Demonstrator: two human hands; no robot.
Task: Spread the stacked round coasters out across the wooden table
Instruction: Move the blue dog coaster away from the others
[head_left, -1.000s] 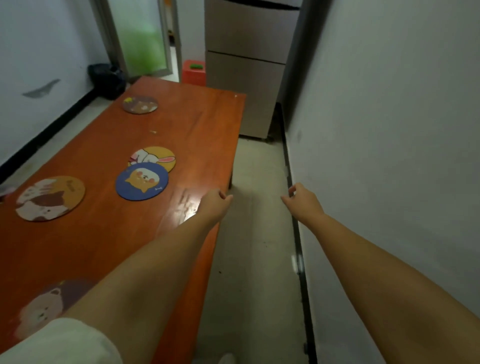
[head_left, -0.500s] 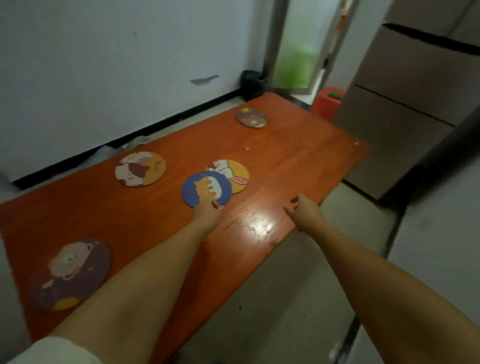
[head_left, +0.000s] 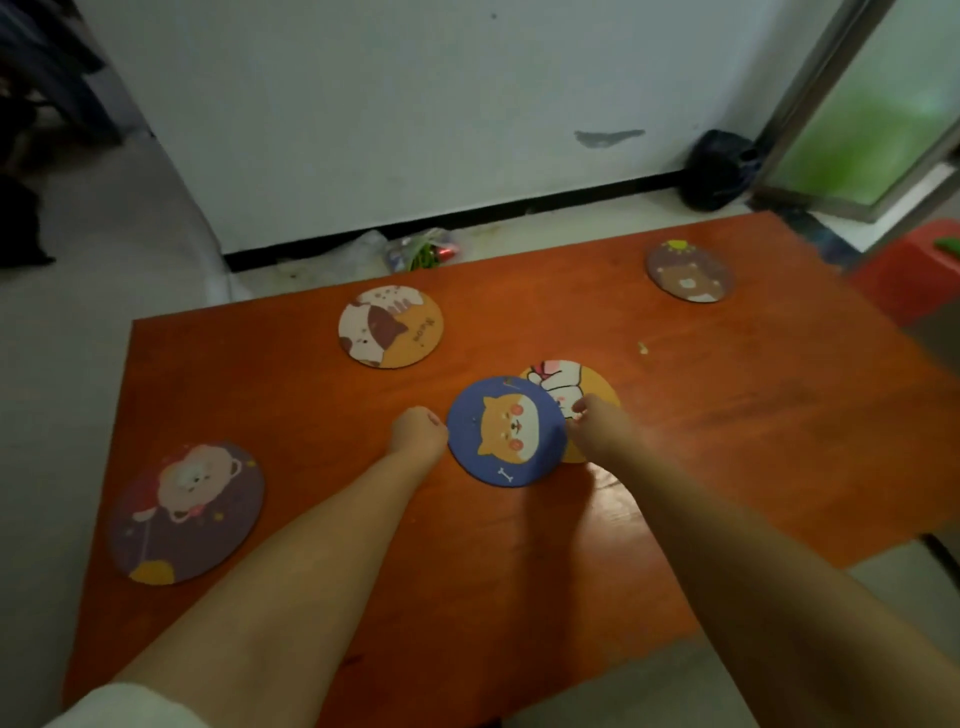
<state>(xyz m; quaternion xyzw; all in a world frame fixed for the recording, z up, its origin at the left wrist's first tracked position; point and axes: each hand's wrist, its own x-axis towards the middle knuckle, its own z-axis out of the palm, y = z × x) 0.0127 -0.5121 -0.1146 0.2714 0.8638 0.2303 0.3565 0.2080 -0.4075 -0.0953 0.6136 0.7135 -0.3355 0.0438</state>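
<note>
On the wooden table a blue dog coaster lies partly over a yellow rabbit coaster. My left hand is curled into a fist against the blue coaster's left edge. My right hand has its fingertips bent down where the blue coaster overlaps the rabbit one; whether it grips either is unclear. Lying apart from these are an orange cat coaster, a purple bear coaster at the far right and a larger purple coaster near the left edge.
A white wall runs behind the table, with plastic litter and a black bag on the floor along it. A red stool stands off the table's right end. A small crumb lies on the table.
The view has swung left from the floor onto the table. Both hands have moved in to the overlapping blue and rabbit coasters, the right hand coming over from beyond the table edge.
</note>
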